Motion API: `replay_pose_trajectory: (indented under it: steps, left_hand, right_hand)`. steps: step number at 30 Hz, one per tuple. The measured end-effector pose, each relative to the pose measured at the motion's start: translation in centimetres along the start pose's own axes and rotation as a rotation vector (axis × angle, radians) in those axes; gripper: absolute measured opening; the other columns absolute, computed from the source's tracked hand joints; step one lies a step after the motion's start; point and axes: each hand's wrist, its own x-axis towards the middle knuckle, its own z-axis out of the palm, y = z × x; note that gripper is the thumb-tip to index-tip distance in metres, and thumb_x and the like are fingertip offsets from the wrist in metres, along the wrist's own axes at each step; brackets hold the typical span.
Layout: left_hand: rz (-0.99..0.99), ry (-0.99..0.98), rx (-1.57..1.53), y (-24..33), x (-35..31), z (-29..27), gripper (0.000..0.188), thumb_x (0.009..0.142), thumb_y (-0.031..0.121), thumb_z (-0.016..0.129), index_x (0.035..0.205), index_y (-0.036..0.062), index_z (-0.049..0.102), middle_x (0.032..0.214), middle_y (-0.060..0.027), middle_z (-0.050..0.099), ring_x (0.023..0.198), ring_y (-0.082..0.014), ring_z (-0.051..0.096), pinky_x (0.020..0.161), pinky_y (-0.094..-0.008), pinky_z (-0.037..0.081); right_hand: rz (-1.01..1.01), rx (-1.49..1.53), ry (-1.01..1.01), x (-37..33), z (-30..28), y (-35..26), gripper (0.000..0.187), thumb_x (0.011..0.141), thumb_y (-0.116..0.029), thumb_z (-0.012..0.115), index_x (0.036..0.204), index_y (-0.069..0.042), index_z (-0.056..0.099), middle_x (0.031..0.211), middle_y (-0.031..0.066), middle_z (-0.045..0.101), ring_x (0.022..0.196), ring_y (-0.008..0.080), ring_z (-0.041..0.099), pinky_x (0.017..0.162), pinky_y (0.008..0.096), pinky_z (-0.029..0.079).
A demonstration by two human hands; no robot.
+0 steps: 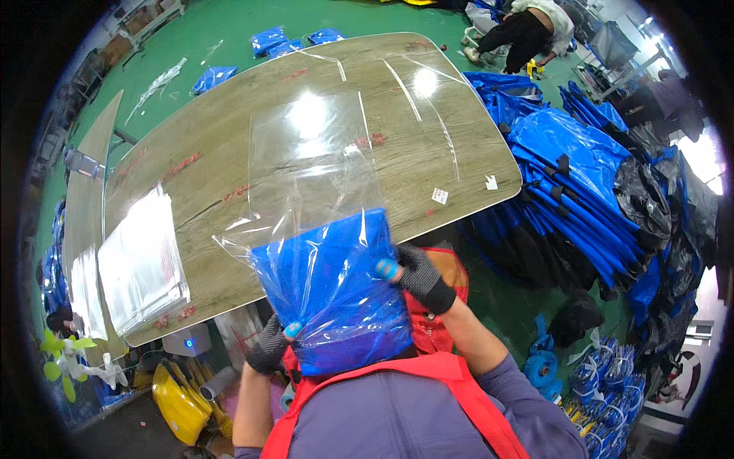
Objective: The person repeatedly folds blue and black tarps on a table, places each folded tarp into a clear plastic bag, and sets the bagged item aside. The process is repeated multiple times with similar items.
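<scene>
A folded blue sheet (pixel 336 275), which looks like coated fabric or tarp, sits inside a clear plastic bag (pixel 313 191). The filled end rests against my body at the table's near edge; the bag's flat upper part stretches away over the tabletop. Dark knitted gloves cover both hands, with blue wrapping on the thumbs. At the bundle's lower left side, my left hand (pixel 267 346) grips the bag, thumb on top and fingers partly hidden. My right hand (pixel 423 278) closes on its right edge, the thumb lying over the plastic.
A stack of flat clear bags (pixel 144 264) lies on the left of the wood-patterned table (pixel 428 161). Blue fabric pieces (pixel 569 168) are heaped at the right. Blue packed bundles (pixel 267 40) lie on the green floor beyond. Another person (pixel 527 34) bends down at the far right.
</scene>
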Motion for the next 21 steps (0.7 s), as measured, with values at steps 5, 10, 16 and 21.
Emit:
replay_pose_trajectory:
  steps: [5,10,16,21]
  left_hand:
    - [0.249,0.259,-0.472,-1.5,1.5,-0.4,0.053,0.092,0.043,0.058,0.129,0.006,0.05,0.118,-0.0073,0.058,0.108,-0.018,0.053,0.094,-0.0369,0.044]
    - [0.157,0.207,-0.428,-2.6,1.3,1.3,0.021,0.088,0.024,0.066,0.098,0.011,0.053,0.101,-0.0027,0.059,0.099,-0.0155,0.055,0.093,-0.034,0.043]
    - [0.103,0.094,-0.393,-1.5,2.3,-0.4,0.055,0.084,0.026,0.069,0.13,0.0031,0.047,0.116,-0.0104,0.06,0.107,-0.0232,0.057,0.087,-0.0351,0.049]
    - [0.052,0.13,-0.146,-3.1,1.3,1.3,0.071,0.084,0.042,0.067,0.136,0.0009,0.043,0.128,-0.0121,0.054,0.116,-0.0232,0.051,0.1,-0.0378,0.04]
  right_hand:
    - [0.301,-0.164,-0.26,0.6,-0.3,0.8,0.065,0.082,-0.045,0.071,0.124,0.002,0.054,0.117,0.0146,0.062,0.107,0.0198,0.057,0.095,0.0354,0.045]
    - [0.024,-0.133,0.108,0.5,0.1,0.8,0.065,0.081,-0.043,0.071,0.124,0.002,0.053,0.114,0.0171,0.062,0.105,0.0219,0.059,0.093,0.0365,0.047]
    - [0.197,-0.146,-0.093,0.5,0.2,0.0,0.07,0.082,-0.043,0.07,0.133,0.0,0.047,0.123,0.0167,0.059,0.113,0.0232,0.055,0.098,0.0374,0.043]
    - [0.222,-0.028,-0.134,-0.9,0.6,0.7,0.07,0.085,-0.043,0.067,0.136,-0.001,0.044,0.128,0.0148,0.055,0.118,0.0226,0.051,0.103,0.0377,0.039]
